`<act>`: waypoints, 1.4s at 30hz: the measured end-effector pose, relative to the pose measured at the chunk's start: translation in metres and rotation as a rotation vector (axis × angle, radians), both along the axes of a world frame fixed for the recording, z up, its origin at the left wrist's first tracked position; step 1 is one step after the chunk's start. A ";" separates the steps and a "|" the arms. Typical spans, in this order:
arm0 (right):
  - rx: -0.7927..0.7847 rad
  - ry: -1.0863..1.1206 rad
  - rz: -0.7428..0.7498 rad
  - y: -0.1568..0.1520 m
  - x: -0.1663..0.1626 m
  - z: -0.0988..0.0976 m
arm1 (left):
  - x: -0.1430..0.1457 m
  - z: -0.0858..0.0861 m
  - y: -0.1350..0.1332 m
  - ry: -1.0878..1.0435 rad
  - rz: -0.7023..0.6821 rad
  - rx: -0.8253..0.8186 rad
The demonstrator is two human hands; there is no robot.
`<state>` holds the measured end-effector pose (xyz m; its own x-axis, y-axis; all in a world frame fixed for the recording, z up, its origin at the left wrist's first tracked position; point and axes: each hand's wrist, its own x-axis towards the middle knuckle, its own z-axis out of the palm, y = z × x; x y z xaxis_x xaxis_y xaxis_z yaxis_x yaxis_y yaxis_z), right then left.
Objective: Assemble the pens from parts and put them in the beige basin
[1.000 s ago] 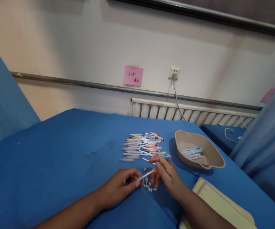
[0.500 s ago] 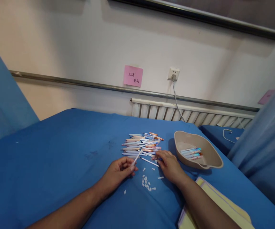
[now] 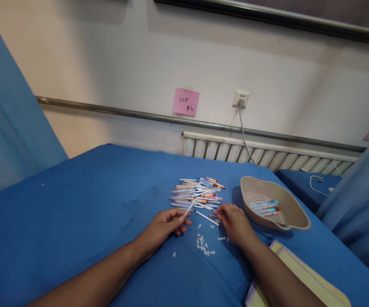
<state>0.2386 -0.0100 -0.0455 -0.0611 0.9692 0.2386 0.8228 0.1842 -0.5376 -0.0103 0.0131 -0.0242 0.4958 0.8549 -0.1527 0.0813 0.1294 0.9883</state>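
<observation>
L hand [image 3: 163,228] is holding a slim white stick [image 3: 190,207], grip pinching it btwn thumb & fingers, free end slanting up & away twd the pen pile [image 3: 191,194]. R hand [image 3: 235,224] is reaching in at the near R edge of the pile, fingers curling down over small clear/pinkish pen parts [image 3: 213,216]; fingertips are partly hiding them, so can't tell if that grip is pinching one or just resting.

Pile is lying just beyond both grips, mixed pens & white sticks, mostly sideways. Loose white tube [image 3: 207,218] is lying btwn the grips. Small white tips [image 3: 202,244] are sitting in a cluster nearer the person, btwn the hands; a lone tip [image 3: 174,254] is lying on the near side of L grip. Short white piece [image 3: 222,238] is lying just nearer than R grip.

Tan basin [image 3: 288,198] is standing R of R grip, w/ several pens [image 3: 264,207] lying inside. R forearm is passing over a yellow cloth [image 3: 312,273]. Everything's resting on a blue cover [image 3: 108,196].
</observation>
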 end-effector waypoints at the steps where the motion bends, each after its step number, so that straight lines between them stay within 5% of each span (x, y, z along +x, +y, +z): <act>1: 0.028 0.066 0.022 -0.001 -0.001 0.001 | 0.000 -0.001 -0.001 0.007 -0.002 0.005; 5: 0.076 0.388 0.139 -0.007 -0.007 0.006 | 0.002 -0.002 -0.004 0.041 0.010 0.034; 13: -0.131 0.910 0.143 -0.012 -0.017 0.013 | 0.001 -0.004 -0.004 0.046 -0.017 0.150; 23: -0.130 0.769 0.062 -0.013 -0.013 0.020 | 0.001 0.001 -0.007 0.190 -0.077 0.274; 34: -0.167 0.598 0.195 -0.015 -0.015 0.010 | 0.001 0.012 -0.015 0.344 -0.173 0.542; 42: -0.173 0.543 0.273 -0.028 -0.031 0.013 | 0.003 0.012 -0.021 0.256 -0.241 0.442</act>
<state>0.2077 -0.0378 -0.0324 -0.2260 0.9630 0.1467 0.3597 0.2225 -0.9061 -0.0070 -0.0076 -0.0123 0.6789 0.7323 0.0531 0.3016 -0.3441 0.8892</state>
